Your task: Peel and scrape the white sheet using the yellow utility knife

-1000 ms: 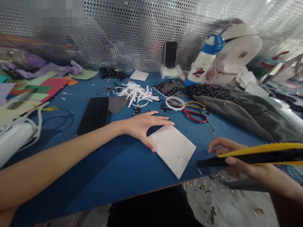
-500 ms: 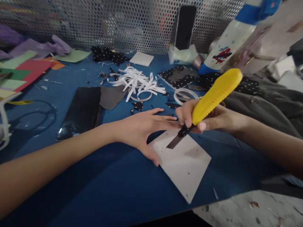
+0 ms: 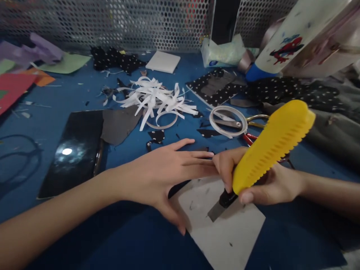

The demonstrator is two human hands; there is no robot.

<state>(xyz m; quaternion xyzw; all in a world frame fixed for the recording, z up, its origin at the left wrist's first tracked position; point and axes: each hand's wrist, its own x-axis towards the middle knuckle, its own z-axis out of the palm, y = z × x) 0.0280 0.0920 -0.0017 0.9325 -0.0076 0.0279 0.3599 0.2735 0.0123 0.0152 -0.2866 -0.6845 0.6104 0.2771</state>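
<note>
My right hand (image 3: 270, 183) is closed round the yellow handle of a box cutter (image 3: 271, 144). Its short metal blade points down and left, over a pale square board (image 3: 225, 234) with small dark marks. I cannot tell whether the blade tip touches the surface. My left hand (image 3: 171, 172) lies with its fingers stretched out, the thumb along the board's left edge and the other fingers along its far side. Its fingertips come close to my right hand's fingers. The board's near corner runs out of view.
Beyond the hands lie a heap of white paper strips (image 3: 157, 95), a tape ring (image 3: 212, 122) and scissors (image 3: 250, 138). A black phone (image 3: 74, 150) is at left, red paper (image 3: 17, 88) farther left. A bottle (image 3: 292, 45) stands at back right, before a perforated metal panel (image 3: 112, 26).
The view has shifted, so everything looks larger and the board sits lower. The blade has shifted slightly over the board, away from its left corner. Both hands keep their poses.
</note>
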